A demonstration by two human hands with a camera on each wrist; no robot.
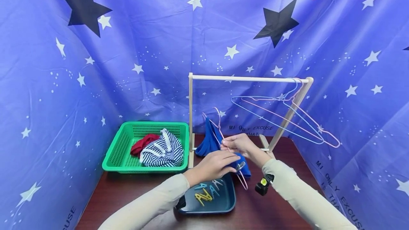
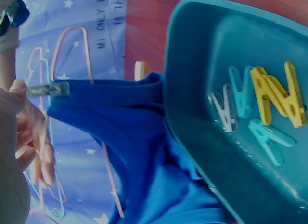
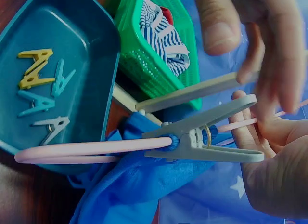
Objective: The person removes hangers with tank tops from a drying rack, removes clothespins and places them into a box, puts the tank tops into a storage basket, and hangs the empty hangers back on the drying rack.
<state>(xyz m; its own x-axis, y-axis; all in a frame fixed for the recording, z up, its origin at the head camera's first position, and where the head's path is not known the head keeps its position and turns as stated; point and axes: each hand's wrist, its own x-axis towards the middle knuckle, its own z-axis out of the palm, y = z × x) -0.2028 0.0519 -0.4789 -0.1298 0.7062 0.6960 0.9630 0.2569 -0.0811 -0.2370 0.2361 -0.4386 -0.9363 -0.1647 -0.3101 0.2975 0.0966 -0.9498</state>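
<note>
A blue garment (image 1: pixel 208 140) hangs on a pink wire hanger (image 3: pixel 91 149) held tilted above the table. My right hand (image 1: pixel 241 144) pinches the hanger's wire between thumb and fingers. Near the hanger's lower end, a grey clothespin (image 3: pixel 192 135) is clipped over the wire and blue cloth. My left hand (image 1: pixel 213 166) hovers beside that clothespin, its fingers extended. In the right wrist view the left fingers (image 3: pixel 219 33) are spread apart, clear of the clothespin's handles. Part of the garment is hidden behind both hands in the head view.
A dark teal basin (image 1: pixel 232 201) holds several yellow, blue and grey clothespins. At the left, a green basket (image 1: pixel 112 155) contains striped clothing (image 1: pixel 164 152) and a red cloth (image 1: pixel 143 144). A wooden rack (image 1: pixel 191 109) stands behind, with a blue hanger (image 1: pixel 271 121) and another pink hanger (image 1: pixel 330 141).
</note>
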